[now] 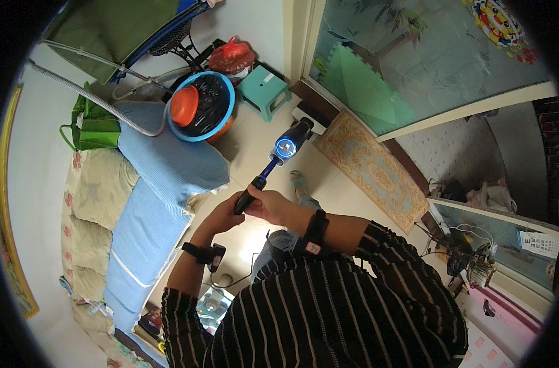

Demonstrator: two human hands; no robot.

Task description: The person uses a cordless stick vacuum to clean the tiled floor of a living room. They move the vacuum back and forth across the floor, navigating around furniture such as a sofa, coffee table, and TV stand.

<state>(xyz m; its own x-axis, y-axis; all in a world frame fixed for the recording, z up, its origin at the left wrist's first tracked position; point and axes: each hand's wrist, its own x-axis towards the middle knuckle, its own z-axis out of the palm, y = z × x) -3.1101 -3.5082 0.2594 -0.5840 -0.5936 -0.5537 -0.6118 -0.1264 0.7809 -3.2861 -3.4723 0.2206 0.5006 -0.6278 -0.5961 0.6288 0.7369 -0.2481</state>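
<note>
Both my hands are on the black handle (250, 197) of an upright floor washer. My left hand (225, 215) wraps the handle's lower end, and my right hand (272, 205) grips it just beside, thumb along the top. From there a dark stick runs away from me to the machine's body (298, 132), where a round display (286, 147) glows with a blue-white ring. At the far end, the white and black floor head (309, 117) rests on the tiles near the doorway sill. My fingers partly hide the handle.
A patterned mat (373, 172) lies along the sliding glass door (426, 60). A green plastic stool (264, 89) and a blue basin (229, 99) holding a black bag and red bowl stand beyond. The sofa with blue covers (144, 230) runs along the left.
</note>
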